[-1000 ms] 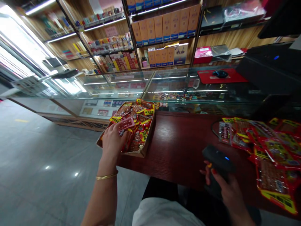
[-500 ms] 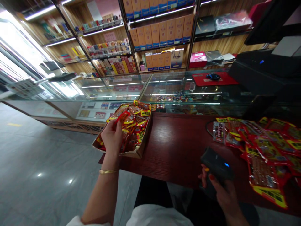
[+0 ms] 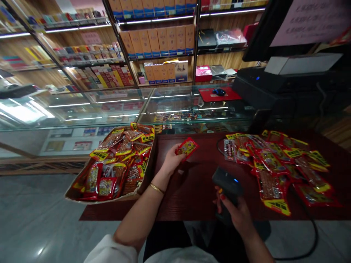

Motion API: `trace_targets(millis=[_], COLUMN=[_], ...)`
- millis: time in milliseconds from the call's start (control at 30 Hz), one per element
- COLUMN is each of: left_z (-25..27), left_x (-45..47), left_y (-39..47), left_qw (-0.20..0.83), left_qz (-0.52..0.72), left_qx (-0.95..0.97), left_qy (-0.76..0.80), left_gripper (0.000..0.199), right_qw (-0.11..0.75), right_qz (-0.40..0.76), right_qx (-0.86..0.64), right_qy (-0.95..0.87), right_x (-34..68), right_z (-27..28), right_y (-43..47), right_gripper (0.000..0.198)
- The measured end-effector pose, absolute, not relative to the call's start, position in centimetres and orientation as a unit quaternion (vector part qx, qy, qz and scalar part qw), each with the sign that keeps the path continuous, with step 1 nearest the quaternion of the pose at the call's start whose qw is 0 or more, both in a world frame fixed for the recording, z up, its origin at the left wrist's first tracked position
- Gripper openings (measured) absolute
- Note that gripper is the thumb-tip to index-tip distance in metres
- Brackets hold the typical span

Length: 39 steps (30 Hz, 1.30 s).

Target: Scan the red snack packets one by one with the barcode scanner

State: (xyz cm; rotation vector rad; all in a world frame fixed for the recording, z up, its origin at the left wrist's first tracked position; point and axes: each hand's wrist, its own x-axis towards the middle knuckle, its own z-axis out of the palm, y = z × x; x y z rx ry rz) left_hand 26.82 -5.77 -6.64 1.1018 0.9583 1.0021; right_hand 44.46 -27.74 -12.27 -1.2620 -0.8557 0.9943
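Observation:
My left hand [image 3: 173,159] is closed on a small red snack packet [image 3: 187,147], held just above the dark red wooden table [image 3: 175,197]. Wrapped round the grip of a black barcode scanner [image 3: 227,184] is my right hand [image 3: 234,212]; a blue light glows on the scanner. Left of my left hand stands an open cardboard box [image 3: 145,182] full of red and yellow snack packets [image 3: 120,160]. To the right of the scanner, a loose pile of similar packets [image 3: 274,160] lies on the table.
Behind the table runs a glass display counter [image 3: 109,109] with a mouse [image 3: 219,91] on a red mat [image 3: 233,95]. A black monitor [image 3: 268,33] and a dark machine [image 3: 274,87] stand at the right. A black cable [image 3: 315,233] hangs at the lower right.
My left hand has moved right with the red packet, from over the box to above the table. My right hand still holds the scanner. The view has turned to the right.

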Motion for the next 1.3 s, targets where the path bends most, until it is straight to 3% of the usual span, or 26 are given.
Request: trace_targets(millis=[167,333,800,1300], left_z=[-7.4,-8.1,-8.4,-7.9], left_x=[26.0,27.1,27.5,28.0], left_y=[-6.5,-7.0,-6.8,-7.4], left_qw=[0.708,0.728,0.749,0.737], left_qz=[0.433,0.465,0.506,0.523], left_qx=[0.366,0.342,0.273,0.284], left_qy=[0.421,0.370,0.328,0.321], left_gripper=[0.035,0.045,0.036,0.040], right_qw=[0.574,0.497,0.480,0.453], right_qz=[0.393,0.315,0.309,0.277], right_qx=[-0.610,-0.688,-0.715,-0.723], right_qy=[-0.380,-0.425,-0.404,-0.442], right_x=[43.7,42.3,41.0,41.8], right_z=[-11.3,-9.9,-8.9,-8.7], right_y=[-27.7,-28.0,-26.7,-27.6], right_gripper=[0.045,0.044,0.048,0.054])
